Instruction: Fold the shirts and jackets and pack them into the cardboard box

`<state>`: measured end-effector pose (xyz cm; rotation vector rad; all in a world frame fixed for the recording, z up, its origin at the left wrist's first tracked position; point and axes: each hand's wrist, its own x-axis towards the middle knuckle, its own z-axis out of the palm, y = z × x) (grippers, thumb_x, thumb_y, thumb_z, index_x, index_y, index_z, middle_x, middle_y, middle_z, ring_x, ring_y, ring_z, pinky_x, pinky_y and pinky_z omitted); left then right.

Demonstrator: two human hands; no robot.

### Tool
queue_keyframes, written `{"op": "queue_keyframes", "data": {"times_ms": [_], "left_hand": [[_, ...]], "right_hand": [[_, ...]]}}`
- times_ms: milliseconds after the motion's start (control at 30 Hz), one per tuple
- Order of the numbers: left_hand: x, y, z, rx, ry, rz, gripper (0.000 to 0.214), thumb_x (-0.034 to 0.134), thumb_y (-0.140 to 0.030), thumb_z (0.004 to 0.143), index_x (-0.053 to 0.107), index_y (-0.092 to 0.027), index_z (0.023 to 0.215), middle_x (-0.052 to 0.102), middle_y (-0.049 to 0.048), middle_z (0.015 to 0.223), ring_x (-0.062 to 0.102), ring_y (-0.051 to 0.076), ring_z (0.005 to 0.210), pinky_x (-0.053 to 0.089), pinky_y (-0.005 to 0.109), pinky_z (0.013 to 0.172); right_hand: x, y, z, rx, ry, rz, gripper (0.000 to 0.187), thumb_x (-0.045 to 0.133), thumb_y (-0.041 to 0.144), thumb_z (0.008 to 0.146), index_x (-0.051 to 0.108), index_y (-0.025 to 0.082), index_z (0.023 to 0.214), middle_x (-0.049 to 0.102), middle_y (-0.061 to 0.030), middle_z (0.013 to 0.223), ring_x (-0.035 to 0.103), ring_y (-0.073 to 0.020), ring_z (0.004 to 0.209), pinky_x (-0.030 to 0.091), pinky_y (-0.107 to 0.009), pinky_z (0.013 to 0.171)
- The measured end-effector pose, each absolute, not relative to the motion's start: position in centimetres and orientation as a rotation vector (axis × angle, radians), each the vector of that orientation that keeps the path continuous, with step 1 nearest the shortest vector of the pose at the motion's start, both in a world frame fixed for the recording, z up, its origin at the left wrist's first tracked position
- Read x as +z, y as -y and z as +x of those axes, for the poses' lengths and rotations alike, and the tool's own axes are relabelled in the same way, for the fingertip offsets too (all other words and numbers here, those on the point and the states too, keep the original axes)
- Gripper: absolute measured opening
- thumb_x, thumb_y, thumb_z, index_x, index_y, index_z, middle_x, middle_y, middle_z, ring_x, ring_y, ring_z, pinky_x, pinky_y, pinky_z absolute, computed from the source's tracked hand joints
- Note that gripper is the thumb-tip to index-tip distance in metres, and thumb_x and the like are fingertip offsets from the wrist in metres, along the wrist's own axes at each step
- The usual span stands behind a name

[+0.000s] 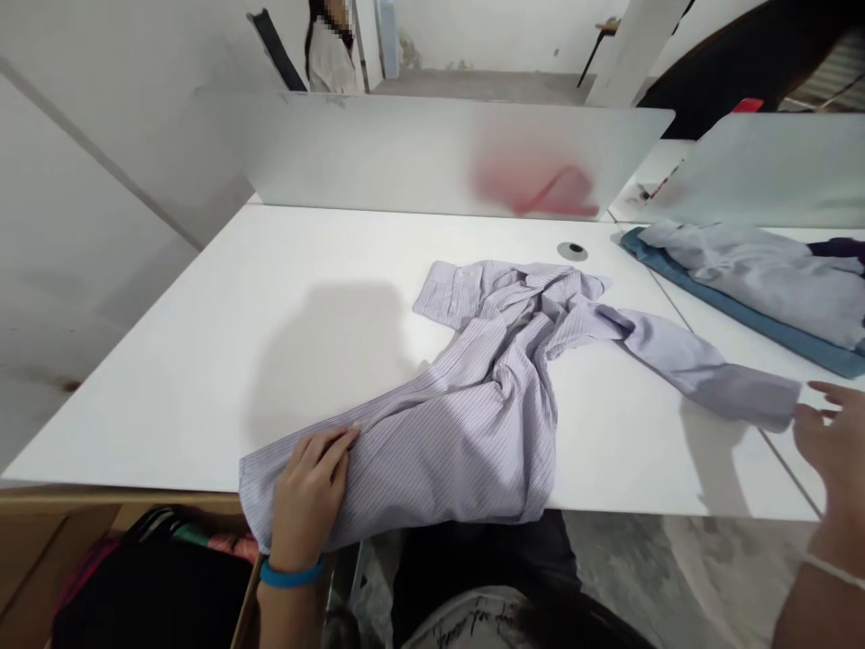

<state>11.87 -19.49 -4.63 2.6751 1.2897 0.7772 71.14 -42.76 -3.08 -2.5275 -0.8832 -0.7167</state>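
A lavender shirt with thin dark stripes [446,451] lies crumpled across the white table, its collar end bunched toward the far side. One sleeve [696,361] stretches to the right, its cuff raised above the tabletop with a shadow below. At that cuff's end is my right hand [834,433], thumb and fingers closed at the edge and partly cut off by the frame. My left hand [314,482], with a blue wristband, rests on the shirt's lower left part, fingers laid flat over the cloth. The other cuff [446,293] lies on the table near the collar.
Frosted dividers [405,153] run along the table's back edge. Folded grey and blue clothes [763,279] lie at the right. Below the left front edge stands an open cardboard box [40,541] holding dark clothing. Another person [331,54] is visible beyond the divider.
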Motion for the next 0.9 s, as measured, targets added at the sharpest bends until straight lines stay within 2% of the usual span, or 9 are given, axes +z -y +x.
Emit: {"op": "queue_keyframes", "data": {"times_ms": [100, 167, 300, 367, 433, 567, 767, 833, 900], "left_hand": [[-4.6, 19.8, 11.8, 0.715, -1.275, 2.758, 0.031, 0.042, -0.02, 0.092, 0.065, -0.019, 0.112, 0.067, 0.0067, 0.102, 0.059, 0.021, 0.093, 0.046, 0.034, 0.086], [-4.6, 20.1, 11.8, 0.697, -1.296, 2.775, 0.033, 0.041, -0.019, 0.091, 0.065, -0.02, 0.113, 0.066, 0.0069, 0.103, 0.059, 0.022, 0.094, 0.047, 0.035, 0.087], [-4.6, 20.5, 12.1, 0.724, -1.363, 2.785, 0.036, 0.041, -0.015, 0.089, 0.065, -0.02, 0.115, 0.064, 0.0089, 0.114, 0.057, 0.025, 0.103, 0.047, 0.038, 0.092], [-4.6, 20.5, 12.2, 0.744, -1.343, 2.77, 0.036, 0.041, -0.014, 0.088, 0.065, -0.02, 0.115, 0.061, 0.0081, 0.121, 0.055, 0.025, 0.11, 0.045, 0.039, 0.096], [-4.6, 20.4, 12.3, 0.758, -1.291, 2.743, 0.037, 0.04, -0.013, 0.088, 0.066, -0.02, 0.113, 0.062, 0.0062, 0.123, 0.054, 0.025, 0.113, 0.044, 0.039, 0.099], [-4.6, 20.3, 12.4, 0.771, -1.235, 2.708, 0.035, 0.041, -0.012, 0.087, 0.067, -0.018, 0.109, 0.066, 0.0047, 0.116, 0.055, 0.024, 0.11, 0.046, 0.038, 0.096], [-4.9, 21.2, 12.4, 0.832, -1.187, 2.703, 0.034, 0.041, -0.01, 0.087, 0.068, -0.019, 0.106, 0.069, 0.0048, 0.11, 0.058, 0.022, 0.103, 0.048, 0.038, 0.093], [-5.0, 21.5, 12.3, 0.838, -1.175, 2.703, 0.035, 0.042, -0.01, 0.086, 0.068, -0.019, 0.108, 0.069, 0.0049, 0.11, 0.058, 0.022, 0.103, 0.048, 0.038, 0.093], [-5.1, 21.6, 12.3, 0.831, -1.173, 2.721, 0.036, 0.042, -0.009, 0.086, 0.067, -0.019, 0.109, 0.069, 0.0051, 0.111, 0.058, 0.022, 0.102, 0.047, 0.039, 0.093]], "right_hand": [[-0.8, 40.6, 67.4, -0.834, 0.875, -2.446, 0.046, 0.043, 0.043, 0.076, 0.067, 0.028, 0.112, 0.064, -0.0267, 0.084, 0.059, -0.037, 0.095, 0.039, -0.051, 0.064], [1.0, 37.3, 64.5, -0.761, 0.991, -2.387, 0.04, 0.044, 0.039, 0.079, 0.067, 0.029, 0.11, 0.065, -0.0237, 0.094, 0.059, -0.0345, 0.1, 0.043, -0.049, 0.072], [1.9, 29.1, 58.4, -0.203, 1.417, -2.339, 0.038, 0.043, 0.034, 0.086, 0.059, 0.021, 0.118, 0.064, -0.0163, 0.111, 0.061, -0.0277, 0.095, 0.048, -0.041, 0.08], [0.7, 25.3, 55.5, 0.019, 1.732, -2.31, 0.044, 0.041, 0.034, 0.089, 0.052, 0.014, 0.128, 0.061, -0.0184, 0.117, 0.059, -0.0297, 0.101, 0.046, -0.041, 0.085], [-0.9, 21.9, 53.2, 0.03, 1.912, -2.287, 0.048, 0.038, 0.028, 0.091, 0.045, 0.007, 0.134, 0.058, -0.0218, 0.119, 0.056, -0.0323, 0.106, 0.043, -0.045, 0.089], [-3.0, 17.3, 50.9, -0.005, 2.096, -2.055, 0.045, 0.037, 0.01, 0.085, 0.05, 0.011, 0.128, 0.05, -0.0188, 0.131, 0.047, -0.0293, 0.119, 0.037, -0.044, 0.099], [-3.0, 16.2, 50.2, 0.165, 2.105, -1.78, 0.032, 0.034, 0.006, 0.08, 0.057, 0.014, 0.102, 0.05, -0.015, 0.132, 0.043, -0.0234, 0.126, 0.036, -0.038, 0.101], [-2.9, 17.0, 50.1, 0.212, 2.082, -1.742, 0.03, 0.034, 0.005, 0.079, 0.056, 0.016, 0.097, 0.055, -0.0135, 0.124, 0.046, -0.0229, 0.122, 0.038, -0.037, 0.097], [-2.6, 18.0, 50.4, 0.256, 2.052, -1.751, 0.028, 0.035, 0.006, 0.077, 0.054, 0.018, 0.093, 0.061, -0.0111, 0.107, 0.054, -0.0229, 0.106, 0.043, -0.035, 0.088]]}}
